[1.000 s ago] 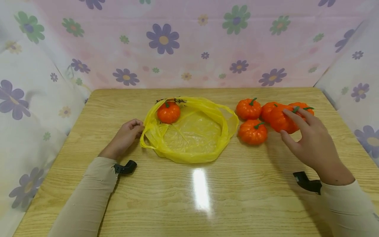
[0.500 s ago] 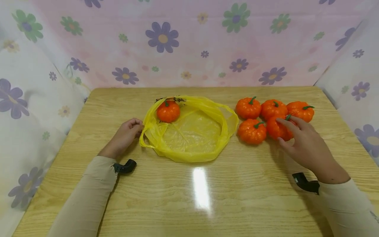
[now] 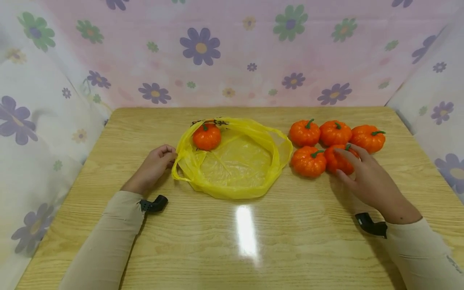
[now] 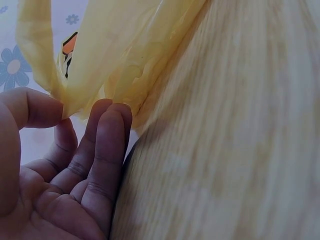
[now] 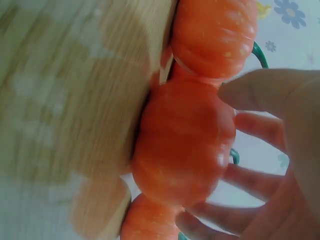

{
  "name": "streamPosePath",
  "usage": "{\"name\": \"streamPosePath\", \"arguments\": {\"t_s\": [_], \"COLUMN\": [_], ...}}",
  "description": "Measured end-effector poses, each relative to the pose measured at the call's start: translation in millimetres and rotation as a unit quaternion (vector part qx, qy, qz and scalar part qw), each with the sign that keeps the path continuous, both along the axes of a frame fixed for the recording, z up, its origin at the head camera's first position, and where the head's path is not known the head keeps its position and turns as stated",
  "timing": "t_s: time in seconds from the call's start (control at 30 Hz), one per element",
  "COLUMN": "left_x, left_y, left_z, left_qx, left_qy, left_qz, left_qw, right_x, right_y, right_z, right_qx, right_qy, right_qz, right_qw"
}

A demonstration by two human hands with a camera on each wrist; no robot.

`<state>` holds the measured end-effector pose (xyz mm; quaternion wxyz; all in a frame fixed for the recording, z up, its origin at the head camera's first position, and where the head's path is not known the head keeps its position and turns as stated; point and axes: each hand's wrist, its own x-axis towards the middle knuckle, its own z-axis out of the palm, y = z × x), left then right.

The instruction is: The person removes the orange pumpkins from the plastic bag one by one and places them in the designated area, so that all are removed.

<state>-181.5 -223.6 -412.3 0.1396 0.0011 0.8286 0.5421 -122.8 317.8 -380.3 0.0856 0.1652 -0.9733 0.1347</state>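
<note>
A yellow plastic bag [image 3: 232, 192] lies with its mouth spread wide, and one small orange pumpkin [image 3: 206, 137] sits inside at its back left. My left hand [image 3: 154, 165] pinches the bag's left edge between thumb and forefinger; the left wrist view shows the thin plastic [image 4: 125, 55] drawn up there. On the right, my right hand [image 3: 373, 181] holds a pumpkin [image 3: 334, 160] from above, which stands in the front row on the table. Thumb and fingers spread over its top [image 5: 185, 140] in the right wrist view. Its green stem is partly hidden by the fingers.
Beside the held pumpkin stands another front-row pumpkin [image 3: 309, 162]. Behind them is a back row of three: a left one [image 3: 303, 133], a middle one [image 3: 335, 133] and a right one [image 3: 367, 139]. The wooden table [image 3: 203, 241] meets a flowered cloth [image 3: 232, 52] at the back.
My right hand has brought its pumpkin down and to the left, from over the back row to the table beside the front pumpkin. The left hand and the bag have stayed put.
</note>
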Motion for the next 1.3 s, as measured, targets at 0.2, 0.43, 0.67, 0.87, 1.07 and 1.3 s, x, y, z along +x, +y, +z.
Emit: {"name": "streamPosePath", "arguments": {"t_s": [0.2, 0.43, 0.67, 0.87, 1.07, 1.3], "left_x": [1.1, 0.2, 0.8, -0.6, -2.0, -2.7], "left_y": [0.1, -2.1, -0.6, 0.3, 0.0, -0.7], "left_z": [-1.0, -2.2, -2.0, -0.2, -0.6, -1.4], "left_qx": [0.011, 0.007, 0.006, 0.009, 0.014, 0.014], "left_qy": [-0.005, -0.008, -0.001, 0.001, 0.011, 0.007], "left_qz": [0.001, 0.006, 0.004, 0.004, 0.003, 0.003], "left_qw": [0.9999, 0.9999, 1.0000, 0.9999, 0.9998, 0.9999], "right_x": [-3.1, -12.1, -17.0, -14.5, -16.8, -20.1], "right_y": [-3.3, -34.4, -78.4, -113.7, -141.4, -163.5], "right_z": [0.1, 9.3, 19.1, 20.0, 16.9, 13.0], "right_qx": [-0.058, -0.139, -0.172, -0.134, -0.127, -0.117], "right_qy": [0.018, 0.161, 0.220, 0.191, 0.181, 0.165], "right_qz": [-0.026, 0.004, 0.055, 0.090, 0.129, 0.140], "right_qw": [0.9978, 0.9771, 0.9585, 0.9681, 0.9667, 0.9694]}}
